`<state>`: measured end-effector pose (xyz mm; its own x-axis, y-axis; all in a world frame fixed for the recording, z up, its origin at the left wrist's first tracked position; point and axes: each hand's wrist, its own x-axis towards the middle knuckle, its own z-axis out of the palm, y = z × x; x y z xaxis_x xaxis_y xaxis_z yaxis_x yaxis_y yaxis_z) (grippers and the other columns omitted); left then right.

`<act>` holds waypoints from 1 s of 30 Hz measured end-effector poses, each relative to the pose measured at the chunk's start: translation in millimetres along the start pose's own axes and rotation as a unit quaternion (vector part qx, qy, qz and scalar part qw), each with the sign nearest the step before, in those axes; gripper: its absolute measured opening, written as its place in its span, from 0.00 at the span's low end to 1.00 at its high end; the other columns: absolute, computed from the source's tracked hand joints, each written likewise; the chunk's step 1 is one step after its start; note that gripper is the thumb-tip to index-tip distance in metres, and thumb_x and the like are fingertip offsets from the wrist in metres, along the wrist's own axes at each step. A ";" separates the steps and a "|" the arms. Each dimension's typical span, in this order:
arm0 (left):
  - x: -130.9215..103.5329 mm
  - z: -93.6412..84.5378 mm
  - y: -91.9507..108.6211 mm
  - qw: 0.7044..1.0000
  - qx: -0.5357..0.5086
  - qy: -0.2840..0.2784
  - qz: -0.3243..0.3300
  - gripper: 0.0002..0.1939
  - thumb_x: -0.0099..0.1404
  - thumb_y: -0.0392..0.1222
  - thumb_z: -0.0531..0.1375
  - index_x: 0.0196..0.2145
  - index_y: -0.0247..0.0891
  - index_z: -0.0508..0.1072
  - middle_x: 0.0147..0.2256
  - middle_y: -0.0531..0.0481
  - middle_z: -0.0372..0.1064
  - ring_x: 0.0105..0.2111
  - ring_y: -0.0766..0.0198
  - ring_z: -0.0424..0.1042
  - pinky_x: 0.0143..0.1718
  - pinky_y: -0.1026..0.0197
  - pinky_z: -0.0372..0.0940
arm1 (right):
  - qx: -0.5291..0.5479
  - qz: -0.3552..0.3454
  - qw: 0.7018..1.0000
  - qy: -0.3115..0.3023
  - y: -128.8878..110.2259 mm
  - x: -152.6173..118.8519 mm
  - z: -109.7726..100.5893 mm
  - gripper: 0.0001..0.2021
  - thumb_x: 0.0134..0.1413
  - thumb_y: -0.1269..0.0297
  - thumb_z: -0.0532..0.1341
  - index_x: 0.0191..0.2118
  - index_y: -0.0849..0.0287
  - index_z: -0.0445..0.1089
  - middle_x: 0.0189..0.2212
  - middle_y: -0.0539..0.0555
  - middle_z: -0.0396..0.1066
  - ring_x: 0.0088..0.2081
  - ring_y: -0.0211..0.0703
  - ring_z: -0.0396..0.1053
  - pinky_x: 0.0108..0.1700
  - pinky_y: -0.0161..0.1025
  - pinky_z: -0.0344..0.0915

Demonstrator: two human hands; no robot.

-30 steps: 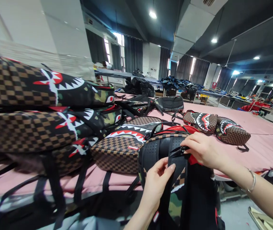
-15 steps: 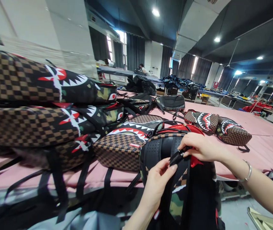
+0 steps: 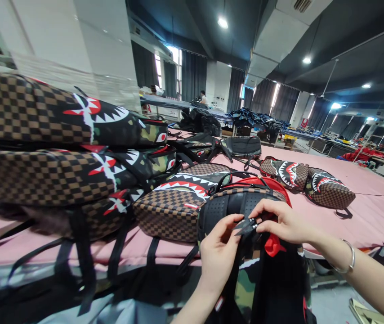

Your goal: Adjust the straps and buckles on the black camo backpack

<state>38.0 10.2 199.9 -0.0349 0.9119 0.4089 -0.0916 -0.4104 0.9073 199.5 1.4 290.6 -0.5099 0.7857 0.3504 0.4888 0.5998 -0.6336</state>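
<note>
A backpack with black perforated back padding, camouflage panels and red trim hangs upright against the front edge of the pink table. My left hand pinches a black strap on the backpack's back. My right hand holds small black thread snips with the blades pointing left, almost touching my left fingertips. A silver bracelet sits on my right wrist.
Three checkered shark-mouth backpacks are stacked at left, straps dangling over the table edge. Another lies flat just behind the held one. Two small shark-mouth bags lie at right. More tables, dark bags and a person stand far back.
My right hand with the snips has dropped lower and moved left toward my left hand. My left hand has risen slightly along the strap. The view has tilted a little.
</note>
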 end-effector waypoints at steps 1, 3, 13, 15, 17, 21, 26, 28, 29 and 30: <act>1.6 -0.8 -1.2 0.999 0.027 0.015 0.012 0.09 0.57 0.43 0.57 0.34 0.37 0.71 0.32 0.50 0.72 0.30 0.65 0.71 0.33 0.65 0.66 | -0.015 0.002 1.000 0.011 -0.8 0.4 0.7 0.05 0.50 0.70 0.58 0.36 0.58 0.66 0.32 0.50 0.68 0.33 0.37 0.66 0.37 0.33 0.63; 4.1 -1.5 -3.9 0.995 0.081 0.057 0.032 0.09 0.59 0.45 0.55 0.32 0.38 0.70 0.27 0.51 0.71 0.27 0.66 0.70 0.30 0.66 0.65 | -0.052 0.013 0.997 0.053 -0.9 0.6 1.5 0.04 0.51 0.69 0.59 0.35 0.58 0.66 0.32 0.50 0.69 0.34 0.38 0.66 0.37 0.34 0.63; 3.0 0.8 -14.5 0.978 0.146 0.121 0.090 0.09 0.63 0.45 0.51 0.32 0.39 0.65 0.27 0.54 0.66 0.28 0.68 0.67 0.30 0.67 0.61 | -0.254 0.000 0.961 0.114 3.4 -14.1 13.1 0.01 0.56 0.69 0.55 0.34 0.57 0.63 0.31 0.52 0.68 0.32 0.40 0.66 0.34 0.36 0.61; 2.6 1.6 -13.6 0.978 0.143 0.117 0.094 0.08 0.64 0.45 0.51 0.32 0.39 0.65 0.27 0.53 0.65 0.28 0.68 0.66 0.31 0.67 0.61 | -0.272 0.002 0.956 0.106 1.2 -13.1 15.7 0.01 0.56 0.69 0.55 0.34 0.57 0.63 0.31 0.52 0.67 0.32 0.40 0.65 0.33 0.36 0.61; 2.6 2.3 -13.2 0.978 0.141 0.117 0.096 0.08 0.64 0.44 0.50 0.32 0.39 0.65 0.28 0.53 0.65 0.28 0.67 0.66 0.31 0.67 0.61 | -0.283 0.007 0.954 0.094 -0.1 -11.0 17.3 0.01 0.56 0.69 0.55 0.34 0.57 0.62 0.32 0.52 0.67 0.33 0.40 0.66 0.33 0.36 0.61; 3.5 3.0 -14.4 0.979 0.135 0.118 0.098 0.08 0.63 0.44 0.51 0.31 0.39 0.65 0.28 0.53 0.64 0.29 0.67 0.66 0.32 0.67 0.61 | -0.304 0.015 0.949 0.082 0.1 -7.9 18.5 0.01 0.56 0.68 0.56 0.36 0.57 0.62 0.33 0.52 0.67 0.34 0.41 0.66 0.35 0.36 0.61; 4.5 2.7 -16.2 0.980 0.127 0.115 0.101 0.08 0.63 0.44 0.52 0.31 0.39 0.66 0.28 0.54 0.65 0.29 0.68 0.66 0.33 0.68 0.61 | -0.326 0.014 0.941 0.084 1.7 -7.8 20.6 0.01 0.56 0.68 0.56 0.35 0.57 0.62 0.32 0.52 0.67 0.33 0.41 0.66 0.33 0.35 0.60; 4.4 2.4 -16.8 0.981 0.129 0.108 0.098 0.08 0.63 0.44 0.52 0.31 0.39 0.66 0.28 0.54 0.65 0.29 0.68 0.66 0.32 0.68 0.61 | -0.339 0.009 0.937 0.084 2.7 -8.1 22.0 0.01 0.56 0.68 0.56 0.35 0.57 0.62 0.31 0.52 0.67 0.33 0.41 0.66 0.33 0.35 0.60; 4.4 2.3 -17.0 0.981 0.130 0.105 0.096 0.08 0.63 0.44 0.51 0.31 0.39 0.66 0.28 0.54 0.65 0.28 0.68 0.66 0.32 0.67 0.61 | -0.344 0.006 0.935 0.085 3.4 -8.2 22.7 0.00 0.56 0.68 0.56 0.34 0.57 0.62 0.31 0.52 0.66 0.33 0.41 0.65 0.33 0.35 0.59; 4.4 2.4 -17.2 0.982 0.131 0.102 0.093 0.09 0.63 0.45 0.51 0.31 0.39 0.66 0.28 0.53 0.65 0.28 0.68 0.65 0.32 0.67 0.61 | -0.347 0.003 0.934 0.089 4.3 -8.3 23.3 0.00 0.56 0.68 0.56 0.34 0.57 0.62 0.30 0.52 0.66 0.33 0.41 0.65 0.33 0.35 0.59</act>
<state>41.8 21.2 186.4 -0.2286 0.7916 0.5666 0.1943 -0.5332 0.8234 189.3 -6.1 268.9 -0.4104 0.7649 0.4965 0.8633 0.5013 -0.0587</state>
